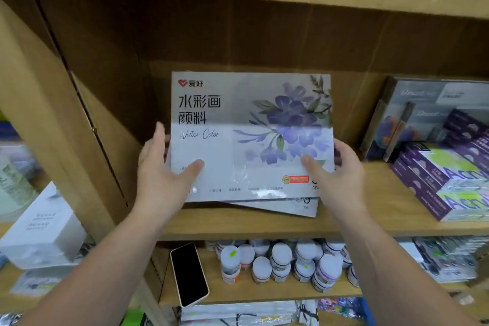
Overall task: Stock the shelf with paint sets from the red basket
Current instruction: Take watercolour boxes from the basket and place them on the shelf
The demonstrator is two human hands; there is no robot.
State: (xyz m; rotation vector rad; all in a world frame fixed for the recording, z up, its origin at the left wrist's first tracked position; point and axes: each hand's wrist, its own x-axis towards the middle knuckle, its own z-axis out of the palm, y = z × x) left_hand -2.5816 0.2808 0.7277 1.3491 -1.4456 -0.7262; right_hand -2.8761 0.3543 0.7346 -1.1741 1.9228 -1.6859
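The left hand point(161, 174) holds the left side of a paint set point(251, 135). Its thumb lies on the front of the box, and its fingers go round the left edge. The right hand point(341, 174) holds the right side the same way, with the thumb on the front and the fingers behind the edge. So both hands are gripping the box, one on each side.

The paint set is a flat, light box with purple flowers and dark writing on it. It is wrapped in shiny plastic. It sits in the middle of the wooden shelf point(370, 209), tipped up so the front faces us. Its bottom edge is right over a second box point(291, 206) that lies flat on the shelf and pokes out at a slant. I cannot tell if the two boxes touch.

On the same shelf, to the right, is a pile of purple boxes point(444, 180). Some gray boxes point(423, 108) stand behind them.

On the shelf below, a phone point(189, 274) with a black screen lies at the left. Beside it are lots of little paint jars point(285, 262) with white lids. Far to the left is a white box point(45, 230).
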